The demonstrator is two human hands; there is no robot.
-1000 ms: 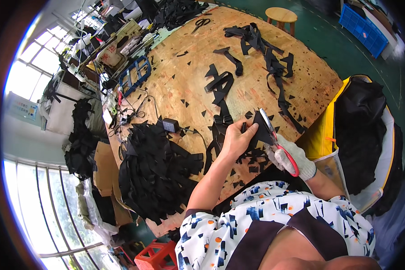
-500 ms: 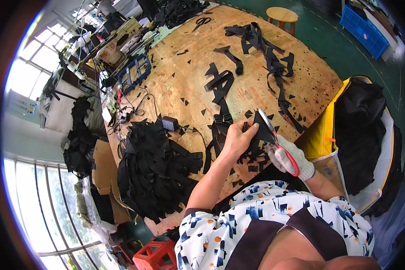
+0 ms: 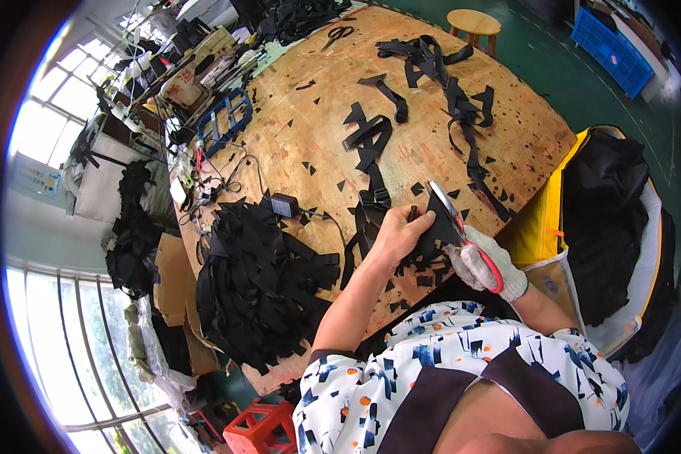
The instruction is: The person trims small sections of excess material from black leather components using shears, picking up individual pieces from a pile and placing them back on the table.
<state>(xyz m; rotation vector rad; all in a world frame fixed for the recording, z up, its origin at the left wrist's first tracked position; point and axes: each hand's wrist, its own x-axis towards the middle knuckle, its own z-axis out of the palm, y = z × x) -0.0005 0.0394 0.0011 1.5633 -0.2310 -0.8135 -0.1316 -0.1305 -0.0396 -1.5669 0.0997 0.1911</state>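
My bare left hand (image 3: 401, 231) pinches a piece of black fabric (image 3: 439, 223) over the lower middle of the table. My right hand (image 3: 480, 265), in a white knit glove, grips red-handled scissors (image 3: 489, 266), their steel blades lying along the fabric's right side beside my left thumb. Black straps with a buckle (image 3: 374, 197) lie just beyond my left hand, with small triangular offcuts scattered round both hands. A large pile of black strips (image 3: 253, 291) lies left of my left forearm. A small black power adapter (image 3: 284, 206) with a cord is above that pile.
More straps (image 3: 424, 57) and black scissors (image 3: 339, 36) lie farther back on the wooden table (image 3: 507, 113). Tools and wires crowd its left side, with a blue frame (image 3: 223, 121). Beside it stand a yellow-edged bag (image 3: 598, 227), a wooden stool (image 3: 473, 23), a blue crate (image 3: 609, 49) and a red stool (image 3: 257, 431).
Both hands, with the fabric and scissors, have shifted very slightly up and to the left in the view. My grips look the same.
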